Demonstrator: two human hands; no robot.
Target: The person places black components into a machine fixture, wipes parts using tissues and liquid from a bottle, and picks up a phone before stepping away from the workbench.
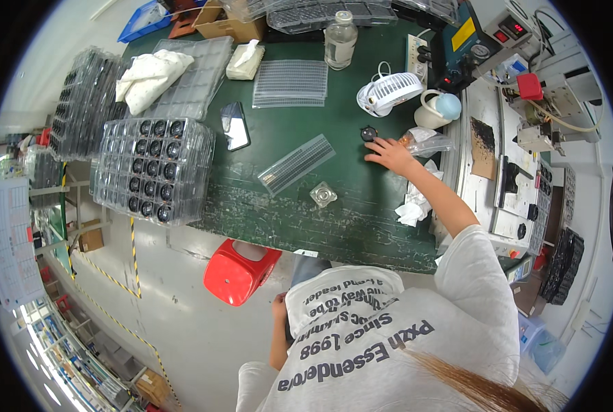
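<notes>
My right hand (389, 155) reaches over the green table with its fingers stretched out and apart. Just beyond its fingertips lies a small round black part (369, 133); whether they touch cannot be made out. Beside that wrist are a clear plastic bag (431, 143) and crumpled white tissue (416, 199). My left hand (280, 303) hangs low at my side, below the table edge, next to the red stool (241, 271); its fingers are mostly hidden. A small square clear piece with a round centre (323, 194) and a strip of printed clear sheet (297, 164) lie mid-table.
Stacked clear trays with round black parts (152, 172) stand at the left. A phone (234, 126), tissue pack (245, 62), clear bottle (341, 41), white fan (389, 93) and cup (435, 110) are on the table (279, 226). A machine (526, 206) borders the right.
</notes>
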